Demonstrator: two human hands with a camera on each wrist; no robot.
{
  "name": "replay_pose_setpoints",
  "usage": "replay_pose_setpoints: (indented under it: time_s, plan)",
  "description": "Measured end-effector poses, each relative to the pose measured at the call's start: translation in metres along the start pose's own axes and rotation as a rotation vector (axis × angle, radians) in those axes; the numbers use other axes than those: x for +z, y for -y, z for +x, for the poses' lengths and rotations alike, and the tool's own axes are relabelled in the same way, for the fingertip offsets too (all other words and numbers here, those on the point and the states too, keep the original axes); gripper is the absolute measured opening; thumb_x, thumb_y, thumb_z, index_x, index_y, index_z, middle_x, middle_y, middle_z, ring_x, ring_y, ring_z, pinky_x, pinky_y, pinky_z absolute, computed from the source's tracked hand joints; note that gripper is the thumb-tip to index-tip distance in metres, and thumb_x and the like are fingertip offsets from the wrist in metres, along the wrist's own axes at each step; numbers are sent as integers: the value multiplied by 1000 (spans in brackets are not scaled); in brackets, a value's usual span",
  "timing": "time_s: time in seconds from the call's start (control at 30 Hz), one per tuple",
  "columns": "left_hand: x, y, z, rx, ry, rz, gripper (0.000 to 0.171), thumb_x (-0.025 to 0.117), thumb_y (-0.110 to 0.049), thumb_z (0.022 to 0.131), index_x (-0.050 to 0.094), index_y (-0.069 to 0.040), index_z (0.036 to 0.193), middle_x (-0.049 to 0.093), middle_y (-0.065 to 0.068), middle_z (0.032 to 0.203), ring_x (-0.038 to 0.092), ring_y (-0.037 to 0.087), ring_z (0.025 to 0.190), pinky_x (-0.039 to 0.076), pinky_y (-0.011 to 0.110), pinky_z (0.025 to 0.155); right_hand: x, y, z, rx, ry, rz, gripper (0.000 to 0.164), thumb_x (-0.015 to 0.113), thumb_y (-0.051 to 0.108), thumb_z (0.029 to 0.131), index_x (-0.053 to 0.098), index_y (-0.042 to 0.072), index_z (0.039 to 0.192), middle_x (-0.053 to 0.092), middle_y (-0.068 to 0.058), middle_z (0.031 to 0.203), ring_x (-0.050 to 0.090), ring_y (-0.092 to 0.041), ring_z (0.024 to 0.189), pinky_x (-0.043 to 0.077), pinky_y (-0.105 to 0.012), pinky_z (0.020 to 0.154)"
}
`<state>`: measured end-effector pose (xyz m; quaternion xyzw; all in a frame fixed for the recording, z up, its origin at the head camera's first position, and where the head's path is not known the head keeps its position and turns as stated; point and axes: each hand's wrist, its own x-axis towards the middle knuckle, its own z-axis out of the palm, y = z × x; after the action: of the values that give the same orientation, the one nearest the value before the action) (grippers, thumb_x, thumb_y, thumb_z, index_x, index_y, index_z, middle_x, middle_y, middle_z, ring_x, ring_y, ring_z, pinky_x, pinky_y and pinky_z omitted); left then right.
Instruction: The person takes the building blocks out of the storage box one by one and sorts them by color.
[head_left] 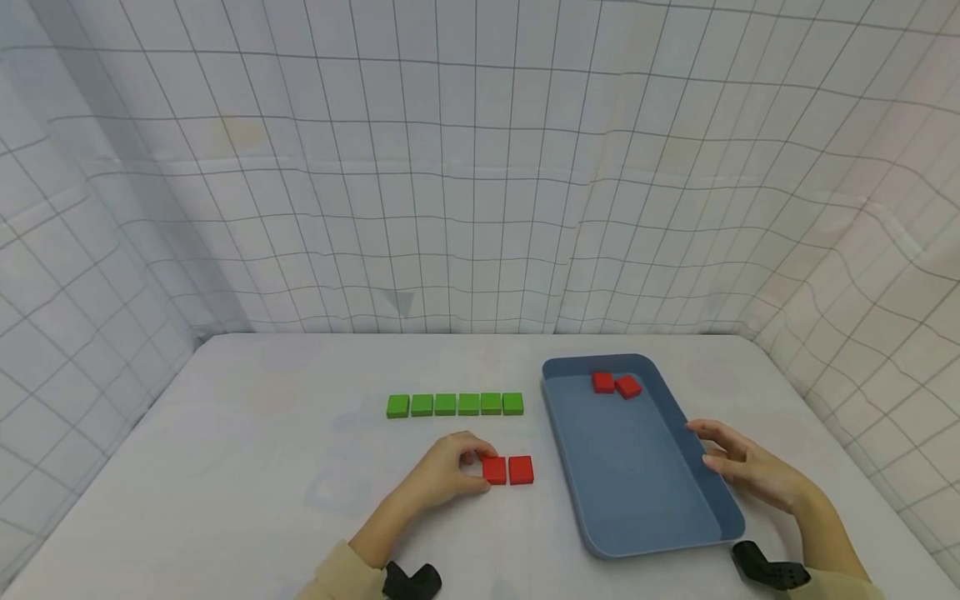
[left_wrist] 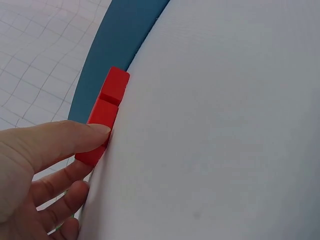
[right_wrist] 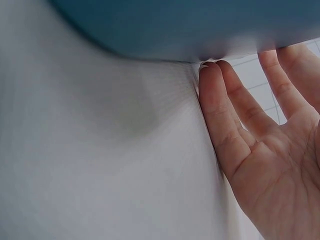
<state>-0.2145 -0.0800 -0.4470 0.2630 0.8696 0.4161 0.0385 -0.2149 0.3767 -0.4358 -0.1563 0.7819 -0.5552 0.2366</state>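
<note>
My left hand (head_left: pixel 446 473) pinches a red block (head_left: pixel 494 471) on the white table, thumb on the near side and fingers on the far side. Just right of it lies a second red block (head_left: pixel 521 470); in the left wrist view the thumb (left_wrist: pixel 75 142) crosses the red row. My right hand (head_left: pixel 757 471) has its fingers extended, the fingertips at the right rim of a blue-grey tray (head_left: pixel 637 467). From the right wrist, the fingers (right_wrist: pixel 215 100) meet the tray's outer wall (right_wrist: pixel 200 30). Two more red blocks, one (head_left: pixel 603 382) squarer and one (head_left: pixel 628 387) turned, lie in the tray's far end.
Several green blocks (head_left: pixel 446 405) stand in a straight row beyond my left hand, left of the tray. White grid-patterned curtains (head_left: pixel 480 192) rise behind the table (head_left: pixel 247 467) and along both sides. Black straps with camera mounts sit at both wrists.
</note>
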Motion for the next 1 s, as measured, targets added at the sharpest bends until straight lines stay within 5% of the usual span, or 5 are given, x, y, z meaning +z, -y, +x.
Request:
replay_pose_setpoints:
  time_s: [0.6,0.8,1.0]
  plan:
    - [-6,-8,3,-23,6,-54,35,74,-12,75,64,-7,108,58,2,97,50,17,85,44,31,73,-1,0,0,-4,-8,-4,55,42,10,96,15,4,144,26,28,128,-10,-55,127,35,-10,86]
    - [-8,-24,21,-8,-6,-125,35,67,-17,82,60,-8,115,58,9,108,52,25,95,45,36,74,-1,-1,-1,-16,-10,-7,54,43,9,96,17,5,144,23,23,132,-10,-56,127,34,-10,86]
    - [5,-33,48,65,-41,-167,35,65,-16,84,59,-5,117,58,13,108,52,29,99,45,36,77,-1,-2,0,-10,-9,-8,54,43,10,96,16,4,144,23,23,131,-10,-55,128,34,-9,86]
